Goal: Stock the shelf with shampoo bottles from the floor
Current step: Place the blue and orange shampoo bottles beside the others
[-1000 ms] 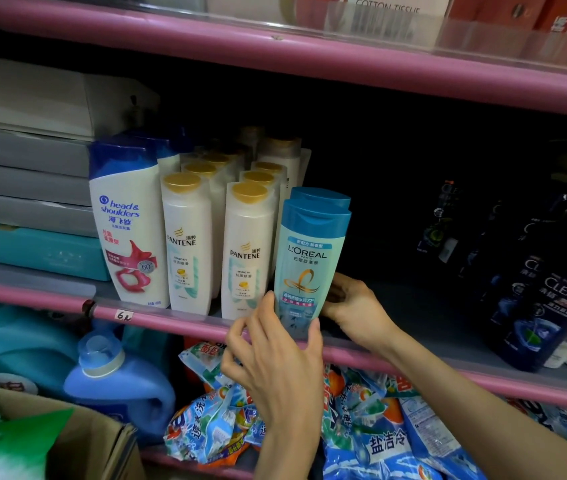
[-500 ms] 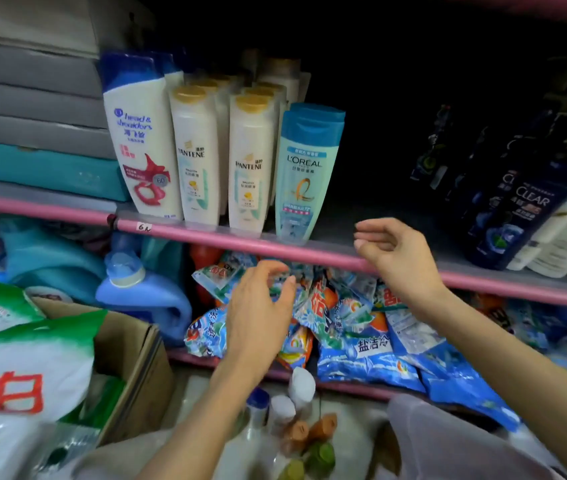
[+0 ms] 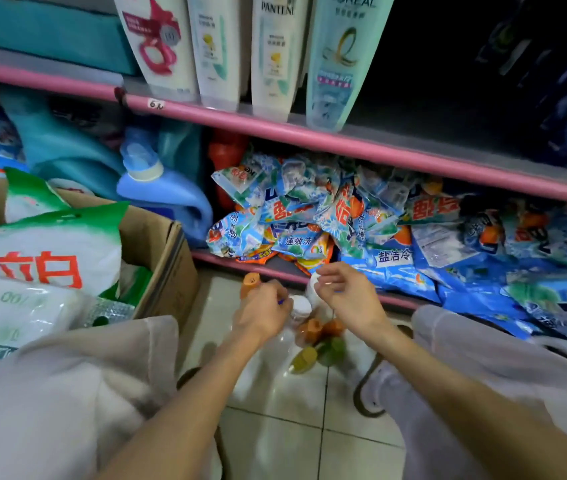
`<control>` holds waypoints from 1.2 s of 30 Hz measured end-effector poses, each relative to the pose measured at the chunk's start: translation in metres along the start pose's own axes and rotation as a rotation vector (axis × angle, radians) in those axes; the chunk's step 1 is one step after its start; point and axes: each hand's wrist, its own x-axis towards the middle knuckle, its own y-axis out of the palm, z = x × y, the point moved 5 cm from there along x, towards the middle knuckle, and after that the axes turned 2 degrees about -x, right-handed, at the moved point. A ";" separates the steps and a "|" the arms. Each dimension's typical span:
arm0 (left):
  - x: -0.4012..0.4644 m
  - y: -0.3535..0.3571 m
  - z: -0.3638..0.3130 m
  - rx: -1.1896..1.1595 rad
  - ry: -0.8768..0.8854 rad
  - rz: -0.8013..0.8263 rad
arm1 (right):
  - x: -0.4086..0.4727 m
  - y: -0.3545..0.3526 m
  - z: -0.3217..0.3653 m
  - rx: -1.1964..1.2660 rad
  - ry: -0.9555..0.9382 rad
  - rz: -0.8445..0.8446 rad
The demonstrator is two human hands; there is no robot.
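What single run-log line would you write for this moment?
stage: reaching for floor bottles | left hand: over orange-capped bottle, grip unclear | right hand: at white-capped bottle, grip unclear | L'Oreal bottle: on shelf

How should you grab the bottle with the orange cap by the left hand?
Grip the orange-capped bottle just below its cap, coming down from above. It stands upright on the floor in a tight cluster with its cap pointing up, so only the top is free; its body is hidden behind the left hand and its neighbours. Whether that hand already holds it is unclear.
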 end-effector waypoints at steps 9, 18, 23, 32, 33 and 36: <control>0.000 0.096 0.044 0.018 -0.005 0.206 | -0.002 0.043 -0.121 -0.484 0.152 0.187; 0.019 0.156 0.033 0.273 0.148 0.244 | 0.001 0.061 -0.173 -0.690 0.203 0.230; 0.027 0.168 0.040 0.333 0.148 0.166 | 0.006 0.069 -0.179 -0.713 0.199 0.216; 0.027 0.148 0.052 0.328 0.041 0.106 | -0.004 0.059 -0.166 -0.875 0.257 0.299; 0.025 0.143 0.053 0.318 0.033 0.113 | -0.008 0.057 -0.161 -0.872 0.262 0.304; 0.017 0.123 0.049 0.301 -0.004 0.147 | -0.017 0.047 -0.140 -0.782 0.281 0.293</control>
